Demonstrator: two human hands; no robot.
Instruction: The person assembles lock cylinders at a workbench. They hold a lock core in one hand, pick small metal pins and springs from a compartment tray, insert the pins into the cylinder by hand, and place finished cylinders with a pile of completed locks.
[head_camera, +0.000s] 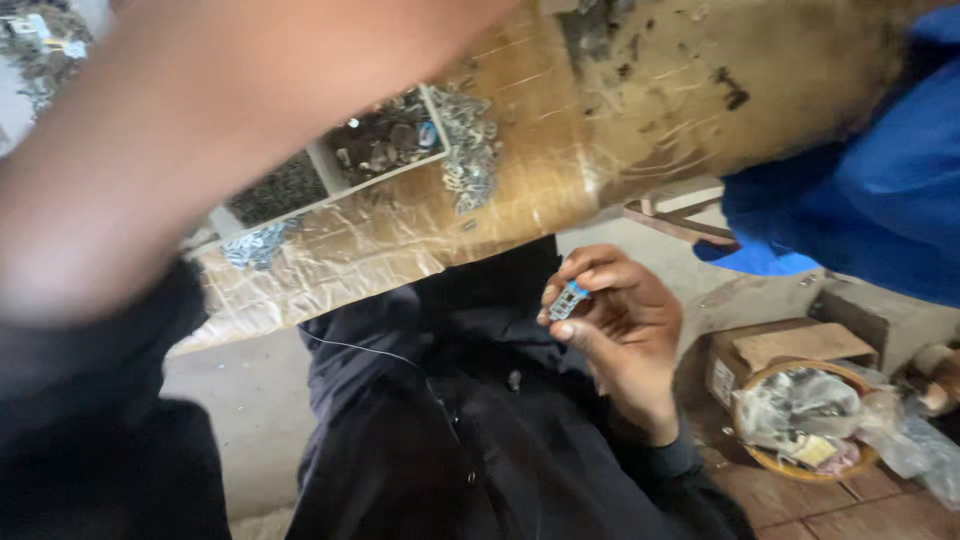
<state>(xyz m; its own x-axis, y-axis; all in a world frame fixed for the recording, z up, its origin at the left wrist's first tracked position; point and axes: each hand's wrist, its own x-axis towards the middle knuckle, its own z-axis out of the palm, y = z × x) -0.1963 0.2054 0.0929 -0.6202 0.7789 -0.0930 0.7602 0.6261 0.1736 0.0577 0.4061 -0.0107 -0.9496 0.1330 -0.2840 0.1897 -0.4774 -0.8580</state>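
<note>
One small blue-and-silver metal part (568, 299) sits pinched in right hand (622, 335) fingertips just below the taped brown cardboard worktop (560, 170); left hand's grip can't tell, blurred; best kept steady, pinch firm.

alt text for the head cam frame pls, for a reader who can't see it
The person's right hand pinches a small blue-and-silver metal part over their dark-clothed lap, while the blurred left arm sweeps across the upper left. Behind it, a worn brown tape-covered bench carries a white divided tray of small metal parts and loose silver pieces.
</note>
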